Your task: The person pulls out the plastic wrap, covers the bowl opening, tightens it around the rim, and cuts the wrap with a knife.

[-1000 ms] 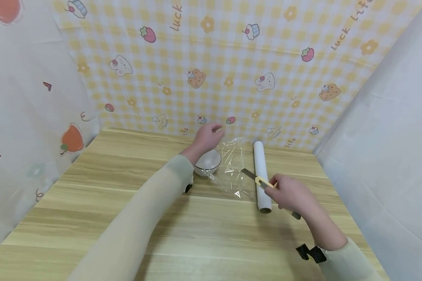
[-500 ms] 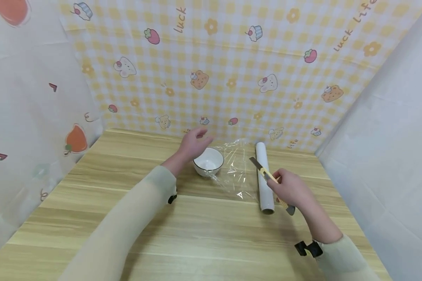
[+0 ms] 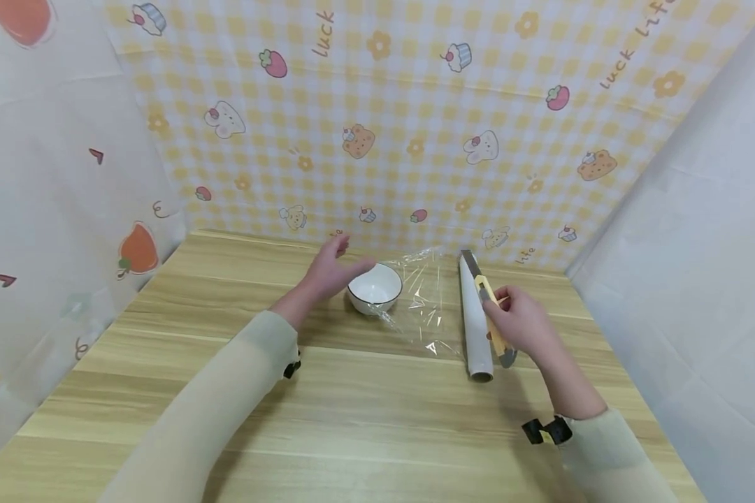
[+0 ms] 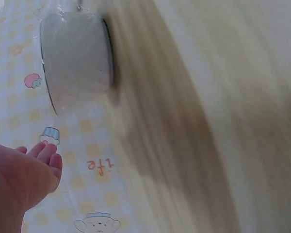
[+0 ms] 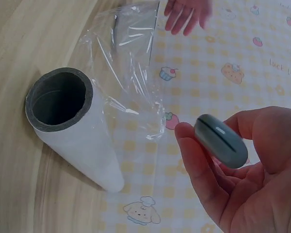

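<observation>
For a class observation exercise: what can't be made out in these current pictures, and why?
Head view: part of the knife handle, hidden by the right grip.
Head view: part of the white roll, behind the knife blade.
Right wrist view: the knife blade, behind the knife handle.
Left wrist view: part of the left grip, cut off by the left edge.

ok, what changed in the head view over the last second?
The left hand drew back left, uncovering more of the bowl. The utility knife, held by the right hand throughout, swung from pointing left to pointing away from the person. Whether the left hand released anything is unclear. Bowl and white roll stayed put; clear film barely changed.
</observation>
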{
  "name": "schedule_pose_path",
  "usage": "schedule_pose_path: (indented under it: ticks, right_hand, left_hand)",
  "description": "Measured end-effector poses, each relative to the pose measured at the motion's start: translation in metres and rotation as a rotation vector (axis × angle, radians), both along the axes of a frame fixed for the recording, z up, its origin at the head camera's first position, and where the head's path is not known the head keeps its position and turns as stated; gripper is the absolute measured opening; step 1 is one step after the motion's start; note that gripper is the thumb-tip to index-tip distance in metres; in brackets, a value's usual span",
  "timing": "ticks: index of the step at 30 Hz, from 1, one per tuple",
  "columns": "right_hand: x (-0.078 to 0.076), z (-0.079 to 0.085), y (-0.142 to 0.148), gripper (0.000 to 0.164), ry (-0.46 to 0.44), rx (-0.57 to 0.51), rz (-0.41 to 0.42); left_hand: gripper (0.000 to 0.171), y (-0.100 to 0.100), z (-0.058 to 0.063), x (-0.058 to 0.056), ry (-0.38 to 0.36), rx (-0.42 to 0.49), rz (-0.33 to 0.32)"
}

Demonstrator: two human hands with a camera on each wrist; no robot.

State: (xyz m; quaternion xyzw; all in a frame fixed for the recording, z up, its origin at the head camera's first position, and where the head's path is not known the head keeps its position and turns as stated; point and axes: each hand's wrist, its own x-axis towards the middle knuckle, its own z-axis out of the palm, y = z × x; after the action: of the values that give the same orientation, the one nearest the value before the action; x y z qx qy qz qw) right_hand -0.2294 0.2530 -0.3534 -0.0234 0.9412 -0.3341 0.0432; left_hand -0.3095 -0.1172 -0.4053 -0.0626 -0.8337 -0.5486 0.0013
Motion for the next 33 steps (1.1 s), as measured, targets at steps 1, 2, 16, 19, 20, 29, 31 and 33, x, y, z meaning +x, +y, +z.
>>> schedule_pose_path:
  ticks: [1, 2, 16, 19, 20, 29, 31, 33]
  right_hand:
    - [-0.001, 0.0, 0.0, 0.047, 0.004, -0.006, -0.002]
    - [-0.002, 0.001, 0.001, 0.047, 0.007, -0.012, -0.006]
    - [-0.012, 0.006, -0.004, 0.043, 0.13, -0.07, -0.086]
    - [-0.013, 0.008, -0.006, 0.041, 0.148, -0.089, -0.087]
    - [-0.013, 0.008, -0.007, 0.04, 0.153, -0.091, -0.085]
    - [-0.012, 0.012, -0.01, 0.037, 0.175, -0.1, -0.095]
    - [-0.012, 0.014, -0.011, 0.038, 0.168, -0.135, -0.093]
    - [-0.012, 0.015, -0.012, 0.038, 0.152, -0.177, -0.093]
  left_hand:
    - [0.111, -0.001, -0.002, 0.0, -0.012, 0.0, -0.013]
    - [0.115, -0.002, -0.004, 0.0, -0.021, -0.005, -0.028]
    - [0.142, -0.009, -0.028, 0.002, -0.124, -0.106, -0.2]
    - [0.146, -0.008, -0.033, 0.001, -0.144, -0.095, -0.232]
    - [0.146, -0.007, -0.035, 0.0, -0.149, -0.087, -0.241]
    - [0.114, -0.01, -0.044, -0.004, -0.101, -0.112, -0.299]
    - [0.107, -0.012, -0.045, -0.004, -0.105, -0.144, -0.305]
    - [0.103, -0.013, -0.045, -0.004, -0.114, -0.164, -0.308]
